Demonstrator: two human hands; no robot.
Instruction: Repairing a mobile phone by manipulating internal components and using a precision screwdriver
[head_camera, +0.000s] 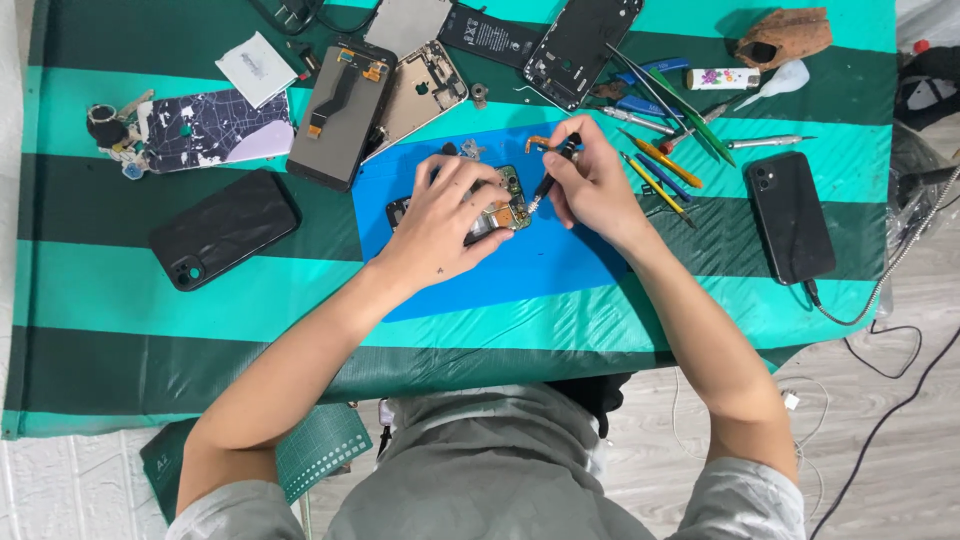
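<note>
At mid-frame, on the blue rectangular mat (520, 270), an opened phone chassis with exposed circuit board (505, 205) is pinned under the spread left hand (440, 222), while a slim black screwdriver (556, 170) is pinched in the right hand (592, 180).

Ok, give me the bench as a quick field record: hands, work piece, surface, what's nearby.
left hand: pressing down on opened phone
right hand: holding black screwdriver, tip on the phone's board
surface: blue mat on striped green tablecloth
right side: black phone on cable, loose tools
left side: black phone case, detached screen
</note>
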